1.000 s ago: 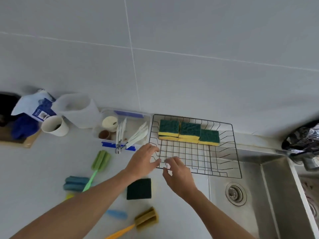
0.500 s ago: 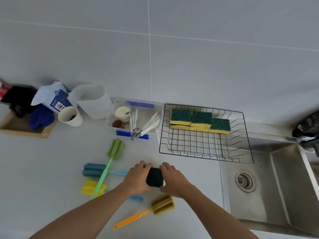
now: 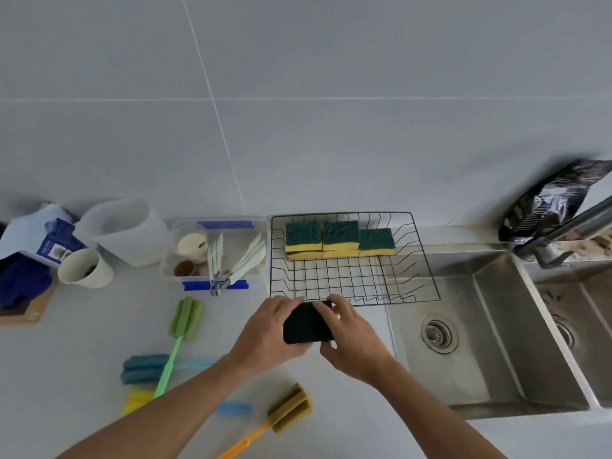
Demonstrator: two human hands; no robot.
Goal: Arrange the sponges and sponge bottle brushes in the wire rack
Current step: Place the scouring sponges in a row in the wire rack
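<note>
— Left of the desk (image 3: 82, 342)?
— Translucent plastic jug (image 3: 122, 231), white paper cup (image 3: 85, 268), clear plastic tub (image 3: 215, 251) holding white utensils, blue cloth (image 3: 21, 281) on wooden tray (image 3: 29, 313).
— And right?
— Stainless steel sink (image 3: 490, 329) with round drain (image 3: 439, 333); metal tap (image 3: 569, 230); crumpled black bag (image 3: 549, 197) behind.

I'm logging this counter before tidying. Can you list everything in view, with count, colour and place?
Rack: 1, black wire, against the wall beside the sink.
Racked sponges: 3 on top, green over yellow, rack's back row; more yellow edges show beneath, count unclear.
Dark sponge: 1, dark green, held in front of the rack.
Brushes: 4, green, teal, yellow, olive with orange handle, on the counter at left.
Tub: 1, clear, left of the rack, holding white utensils.
Jug: 1, translucent, by the wall.
Cup: 1, white, far left.
Sink: steel, right.
Left hand, right hand: both grip the dark sponge.
</note>
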